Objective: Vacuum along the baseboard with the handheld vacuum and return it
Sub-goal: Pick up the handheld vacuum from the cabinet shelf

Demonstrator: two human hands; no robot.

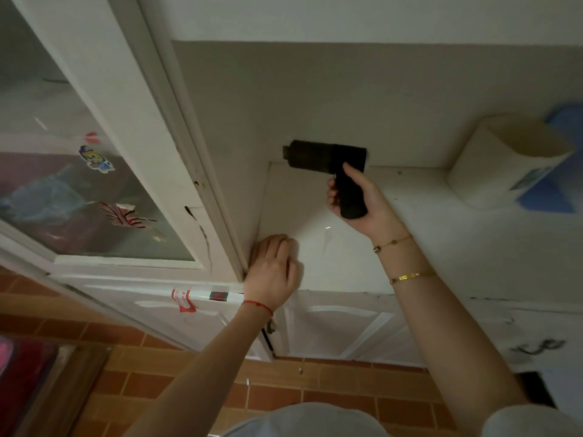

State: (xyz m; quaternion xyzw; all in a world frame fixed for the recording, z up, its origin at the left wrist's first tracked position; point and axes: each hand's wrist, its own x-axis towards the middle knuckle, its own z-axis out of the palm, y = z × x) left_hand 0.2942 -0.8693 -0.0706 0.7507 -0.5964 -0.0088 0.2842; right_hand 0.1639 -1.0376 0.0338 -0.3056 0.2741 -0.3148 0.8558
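The black handheld vacuum [325, 156] is pistol-shaped, its barrel lying sideways along the back edge of a white counter top [419, 247], against the beige wall, nozzle pointing left. My right hand [362, 203] is wrapped around its handle from the right. My left hand [274, 266] rests flat, fingers loosely curled, on the counter's front left corner beside the cabinet frame and holds nothing. No baseboard is visible in this view.
A tall white cabinet with a stickered glass door [79, 171] stands at the left. A white cylindrical container [504, 162] and something blue [564, 121] sit at the counter's right. White panelled doors [340, 326] are below, above an orange tiled floor [284, 395].
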